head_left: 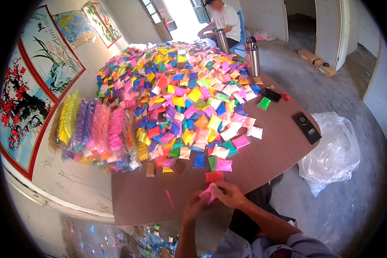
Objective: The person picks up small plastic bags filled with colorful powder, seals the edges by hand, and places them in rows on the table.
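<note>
Between my two hands, just over the table's near edge, is a small pink packet [207, 193]. My left hand [195, 206] grips its left side, and my right hand [228, 194] pinches its upper right corner. Right beyond my fingers a red packet [214, 176] lies flat on the brown table [146, 206]. A bright pink packet [223, 164] and a blue packet [198, 161] lie a little farther off. To the left of my hands rests a thin pink strip [170, 199].
A large heap of colourful packets [185, 99] covers much of the table. Bagged packet stacks [99, 129] stand at the left. Steel flasks [252, 58] and a black device [306, 127] line the right side. A clear plastic bag [331, 150] sits on the floor. A person [225, 21] sits beyond.
</note>
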`<state>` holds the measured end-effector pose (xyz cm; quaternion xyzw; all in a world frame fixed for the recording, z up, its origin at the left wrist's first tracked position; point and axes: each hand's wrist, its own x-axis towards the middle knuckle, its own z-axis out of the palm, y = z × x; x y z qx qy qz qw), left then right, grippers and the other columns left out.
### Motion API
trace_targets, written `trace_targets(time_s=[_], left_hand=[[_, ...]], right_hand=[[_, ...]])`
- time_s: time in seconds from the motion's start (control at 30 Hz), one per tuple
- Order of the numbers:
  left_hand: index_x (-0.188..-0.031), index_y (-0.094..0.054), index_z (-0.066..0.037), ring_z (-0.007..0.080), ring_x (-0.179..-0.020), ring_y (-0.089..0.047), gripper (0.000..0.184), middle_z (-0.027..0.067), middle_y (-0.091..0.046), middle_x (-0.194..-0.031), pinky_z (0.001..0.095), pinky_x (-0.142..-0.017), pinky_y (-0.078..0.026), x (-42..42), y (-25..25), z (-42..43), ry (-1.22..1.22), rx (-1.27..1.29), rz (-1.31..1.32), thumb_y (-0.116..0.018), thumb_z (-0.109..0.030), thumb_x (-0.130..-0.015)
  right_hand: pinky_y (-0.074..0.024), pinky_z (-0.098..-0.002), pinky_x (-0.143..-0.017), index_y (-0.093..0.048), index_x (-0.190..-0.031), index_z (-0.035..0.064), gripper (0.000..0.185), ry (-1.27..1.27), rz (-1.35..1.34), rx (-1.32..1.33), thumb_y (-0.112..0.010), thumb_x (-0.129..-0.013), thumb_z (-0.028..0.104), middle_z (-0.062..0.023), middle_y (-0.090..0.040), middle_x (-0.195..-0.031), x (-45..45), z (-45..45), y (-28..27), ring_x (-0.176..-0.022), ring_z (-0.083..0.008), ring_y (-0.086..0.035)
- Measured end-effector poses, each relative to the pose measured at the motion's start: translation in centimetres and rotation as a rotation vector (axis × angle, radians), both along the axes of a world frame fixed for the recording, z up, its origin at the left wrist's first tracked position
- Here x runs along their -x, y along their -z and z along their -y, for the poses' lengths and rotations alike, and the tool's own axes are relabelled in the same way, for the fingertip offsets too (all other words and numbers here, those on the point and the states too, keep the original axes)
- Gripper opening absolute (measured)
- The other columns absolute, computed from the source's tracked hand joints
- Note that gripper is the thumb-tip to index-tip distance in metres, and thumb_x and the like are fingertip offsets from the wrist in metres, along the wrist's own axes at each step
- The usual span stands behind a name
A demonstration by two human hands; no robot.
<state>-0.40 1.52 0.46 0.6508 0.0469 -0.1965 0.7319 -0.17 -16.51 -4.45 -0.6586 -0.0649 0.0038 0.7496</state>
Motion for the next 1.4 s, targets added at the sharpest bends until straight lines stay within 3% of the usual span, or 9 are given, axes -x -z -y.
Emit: trace_targets(time_s=[0.17,0.4,0.47,0.53,0.67,0.73,0.97,1.13,1.4], left_hand=[[-0.108,-0.071,-0.003,0.0086,-0.086,-0.060,0.030,-0.0010,-0.065,-0.094,0.0264,-0.074,-0.052,-0.1,1.4,-0.9,0.098,-0.261,0.117,-0.069,-0.031,-0.099],[-0.104,-0.072,-0.004,0.0075,-0.079,-0.059,0.031,-0.0020,-0.064,-0.088,0.0251,-0.070,-0.049,-0.9,1.1,-0.1,0.112,-0.266,0.084,-0.072,-0.033,-0.096],[-0.103,-0.072,-0.004,0.0067,-0.076,-0.058,0.032,-0.0024,-0.063,-0.084,0.0250,-0.066,-0.049,-0.6,2.8,-1.0,0.012,-0.403,0.103,-0.073,-0.035,-0.096],[-0.102,-0.072,-0.004,0.0060,-0.074,-0.058,0.032,-0.0025,-0.063,-0.082,0.0241,-0.064,-0.050,-0.3,2.0,-0.4,-0.035,-0.193,0.104,-0.072,-0.035,-0.097],[-0.102,-0.072,-0.004,0.0053,-0.073,-0.058,0.030,-0.0026,-0.063,-0.083,0.0231,-0.062,-0.051,0.1,0.4,0.8,-0.068,-0.113,0.054,-0.071,-0.034,-0.098],[-0.102,-0.072,-0.004,0.0054,-0.074,-0.059,0.029,-0.0025,-0.064,-0.084,0.0230,-0.064,-0.052,0.1,0.7,1.0,-0.065,-0.118,0.097,-0.070,-0.032,-0.099],[-0.100,-0.071,-0.004,0.0049,-0.077,-0.059,0.025,-0.0018,-0.067,-0.089,0.0230,-0.065,-0.051,-0.6,1.8,0.5,-0.035,-0.135,0.212,-0.068,-0.029,-0.101],[-0.098,-0.070,-0.003,0.0054,-0.084,-0.061,0.023,-0.0018,-0.068,-0.090,0.0243,-0.077,-0.051,-0.5,2.7,0.5,-0.192,-0.005,0.284,-0.068,-0.026,-0.100],[-0.097,-0.071,-0.005,0.0045,-0.081,-0.059,0.013,-0.0026,-0.069,-0.090,0.0227,-0.073,-0.049,-0.4,0.5,2.0,-0.188,-0.114,0.203,-0.069,-0.018,-0.099]], right_hand=[[-0.0529,-0.0281,-0.079,-0.070,-0.109,0.0018,0.020,-0.025,-0.037,0.022,-0.063,-0.102,0.019,-0.0041,-0.069,-0.093,0.0,0.5,-1.0,-0.089,-0.0101,-0.065],[-0.0522,-0.0298,-0.076,-0.069,-0.106,0.0018,0.019,-0.023,0.019,-0.115,-0.062,-0.102,0.019,-0.0056,-0.068,-0.091,0.0,-0.2,0.8,-0.084,-0.0112,-0.064],[-0.0521,-0.0306,-0.073,-0.068,-0.105,0.0013,0.020,0.101,0.231,0.162,-0.062,-0.101,0.020,-0.0087,-0.066,-0.088,-0.1,-0.2,1.0,-0.080,-0.0132,-0.064],[-0.0487,-0.0258,-0.068,-0.068,-0.107,0.0009,0.015,0.054,0.095,0.098,-0.062,-0.102,0.014,-0.0034,-0.063,-0.086,0.4,0.0,-1.5,-0.078,-0.0060,-0.057],[-0.0481,-0.0252,-0.067,-0.068,-0.109,0.0012,0.016,-0.079,-0.020,0.146,-0.062,-0.102,0.015,-0.0016,-0.062,-0.086,0.3,0.4,-1.5,-0.078,-0.0055,-0.056],[-0.0509,-0.0297,-0.068,-0.068,-0.105,0.0020,0.017,-0.010,-0.112,-0.086,-0.064,-0.100,0.018,-0.0046,-0.065,-0.085,0.1,-0.2,-0.4,-0.076,-0.0106,-0.061],[-0.0524,-0.0288,-0.073,-0.067,-0.108,0.0012,0.019,-0.054,-0.009,0.039,-0.065,-0.101,0.018,-0.0032,-0.066,-0.091,0.1,0.5,-0.7,-0.082,-0.0098,-0.062],[-0.0534,-0.0286,-0.076,-0.069,-0.107,0.0000,0.021,-0.101,-0.153,-0.077,-0.066,-0.100,0.019,-0.0069,-0.068,-0.096,-0.2,0.4,-1.8,-0.086,-0.0123,-0.065],[-0.0534,-0.0298,-0.074,-0.069,-0.108,-0.0010,0.023,-0.088,-0.093,0.019,-0.066,-0.099,0.020,-0.0079,-0.069,-0.089,-0.1,0.3,-0.6,-0.080,-0.0131,-0.065]])
